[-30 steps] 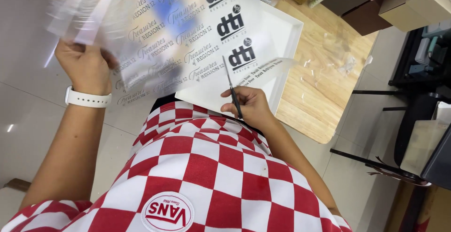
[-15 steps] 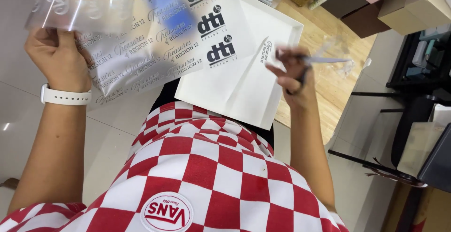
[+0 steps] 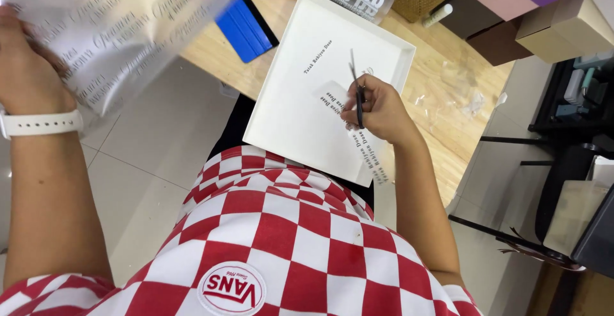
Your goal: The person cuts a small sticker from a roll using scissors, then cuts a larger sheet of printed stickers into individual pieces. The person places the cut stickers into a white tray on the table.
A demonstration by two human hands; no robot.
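Hands over a white tray at a wooden table

The right hand pinches thin tweezers together with a clear strip of printed lettering, directly over the shallow white tray; the strip's long axis runs from the fingers back toward the person's body. The left hand (raised well off to the side) grips a large printed transparent sheet. A blue squeegee lies beyond.

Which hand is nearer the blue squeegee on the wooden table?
Left. The left hand holds a printed clear sheet overlapping the blue squeegee; the right hand, holding tweezers, is farther off, over the white tray.
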